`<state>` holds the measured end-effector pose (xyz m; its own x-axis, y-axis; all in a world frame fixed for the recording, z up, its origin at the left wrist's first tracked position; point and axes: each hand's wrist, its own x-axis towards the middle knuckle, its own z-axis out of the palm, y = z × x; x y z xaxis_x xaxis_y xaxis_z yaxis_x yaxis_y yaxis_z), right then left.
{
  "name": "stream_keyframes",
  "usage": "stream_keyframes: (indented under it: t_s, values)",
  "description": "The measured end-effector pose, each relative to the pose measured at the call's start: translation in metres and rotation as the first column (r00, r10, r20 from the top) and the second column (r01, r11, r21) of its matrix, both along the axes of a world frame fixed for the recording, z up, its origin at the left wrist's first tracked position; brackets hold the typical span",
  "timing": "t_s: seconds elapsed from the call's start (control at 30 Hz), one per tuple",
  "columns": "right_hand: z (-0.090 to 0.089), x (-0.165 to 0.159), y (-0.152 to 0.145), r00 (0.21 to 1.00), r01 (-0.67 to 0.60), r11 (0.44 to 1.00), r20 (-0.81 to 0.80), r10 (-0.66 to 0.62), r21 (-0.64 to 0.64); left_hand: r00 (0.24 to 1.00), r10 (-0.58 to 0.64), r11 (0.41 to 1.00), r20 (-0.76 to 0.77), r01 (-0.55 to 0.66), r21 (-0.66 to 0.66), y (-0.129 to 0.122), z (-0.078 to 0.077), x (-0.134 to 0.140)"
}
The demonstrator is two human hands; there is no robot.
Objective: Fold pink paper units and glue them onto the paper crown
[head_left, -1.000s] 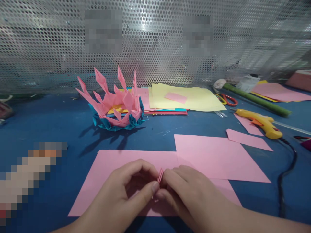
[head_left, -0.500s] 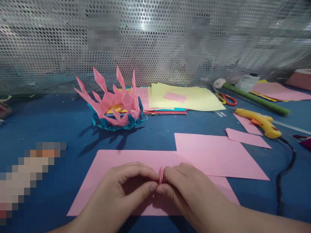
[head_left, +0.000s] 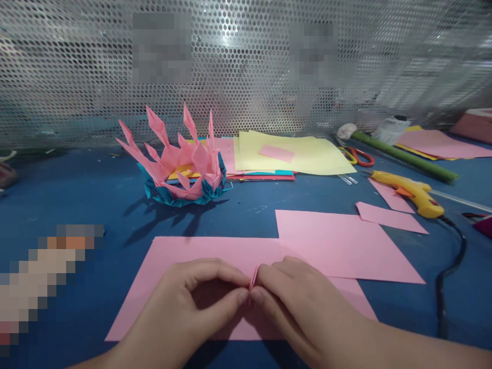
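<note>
A small folded pink paper piece (head_left: pixel 253 277) stands on edge between my fingertips, most of it hidden by them. My left hand (head_left: pixel 192 300) pinches it from the left with thumb and forefinger. From the right, my right hand (head_left: pixel 303 297) grips the same piece, thumb below and curled fingers above. Both hands hover low over a large pink sheet (head_left: pixel 172 261) lying flat. A second pink sheet (head_left: pixel 338 246) overlaps it at the right.
Behind at left stands a pink and blue folded-paper ring (head_left: pixel 184 189) with tall points. Yellow sheets (head_left: pixel 300 159) lie at the back. To the right are scissors (head_left: pixel 363 157), a yellow glue gun (head_left: pixel 407 192) with its black cord, pink strips (head_left: pixel 392 218) and a green stick (head_left: pixel 407 156).
The folded paper piece has tilted slightly, and my right fingertips have shifted a little on it. Both hands otherwise keep nearly the same place.
</note>
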<state>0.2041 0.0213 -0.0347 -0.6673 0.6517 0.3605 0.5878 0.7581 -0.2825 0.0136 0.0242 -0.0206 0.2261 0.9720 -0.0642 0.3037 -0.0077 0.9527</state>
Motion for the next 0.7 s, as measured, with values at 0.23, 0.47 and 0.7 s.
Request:
stream_keyframes:
  t_s: [0.23,0.47,0.7]
  values:
    - [0.0,0.0,0.0,0.999,0.0,0.999,-0.04,-0.002,-0.054,0.999,-0.039,0.998,0.005,0.039,-0.048,-0.003,-0.002,-0.001]
    - [0.003,-0.001,-0.002,0.995,0.039,0.969,-0.083,-0.061,-0.243,0.996,-0.062,0.992,0.056,0.067,-0.104,-0.002,-0.004,0.0]
    - [0.003,-0.004,-0.002,0.988,0.084,0.967,-0.104,-0.112,-0.242,0.966,0.01,0.989,0.26,0.029,-0.148,-0.003,-0.014,-0.002]
